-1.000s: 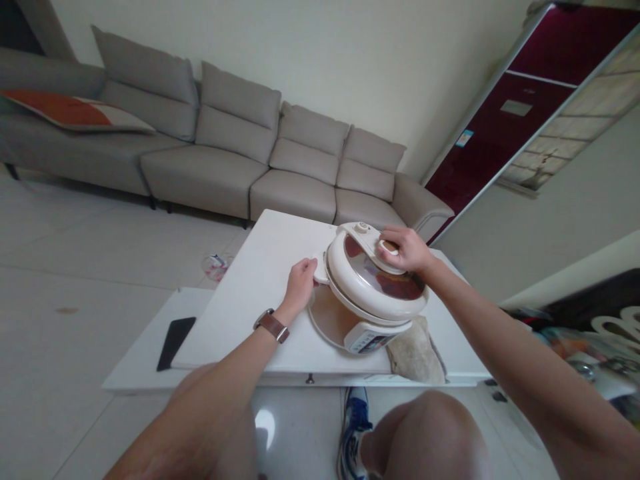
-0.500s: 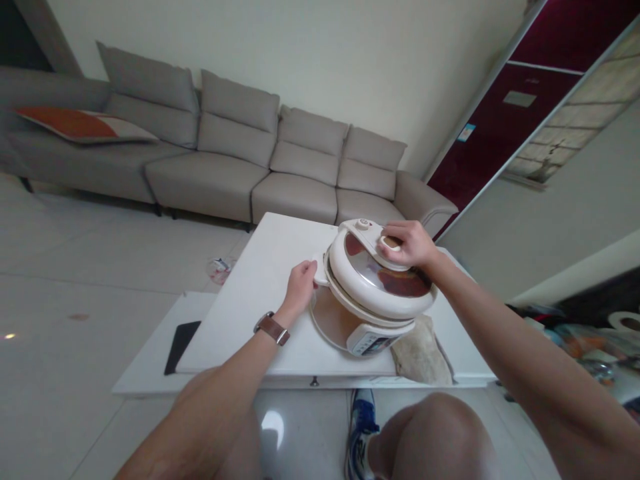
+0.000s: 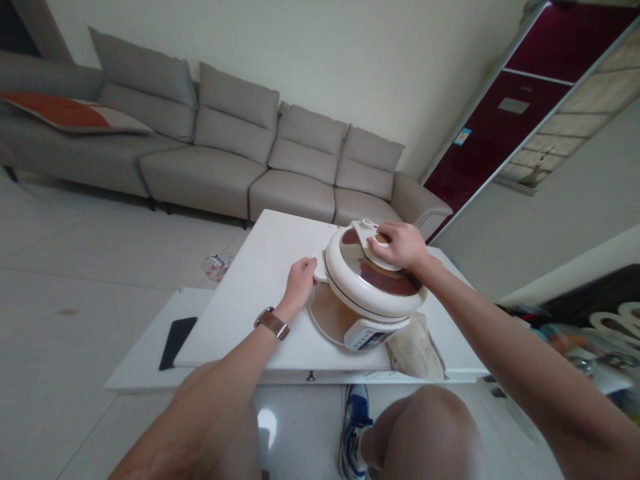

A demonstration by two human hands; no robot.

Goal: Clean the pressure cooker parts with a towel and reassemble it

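A white electric pressure cooker [image 3: 327,310] with a control panel [image 3: 373,335] stands on the white table. Its round lid [image 3: 345,283], white-rimmed with a shiny dark reddish-brown top, sits over the body. My right hand [image 3: 400,245] is wrapped round the handle on top of the lid, close to a round knob [image 3: 367,223]. At the cooker's left side, my left hand [image 3: 301,277] pinches the white side handle [image 3: 320,268]. A beige cloth [image 3: 416,347] lies beside the cooker, near the table's front edge.
The white table [image 3: 240,300] has a front drawer knob [image 3: 311,376]. A dark flat object [image 3: 177,342] rests on a lower ledge at left. Behind stands a grey sofa [image 3: 205,170] with an orange cushion [image 3: 65,113]. Assorted items [image 3: 590,350] crowd the right side.
The lid has turned slightly on the cooker, its top handle shifting under my right hand, and now sits closer to the body. My left hand keeps its hold. The view has shifted a little.
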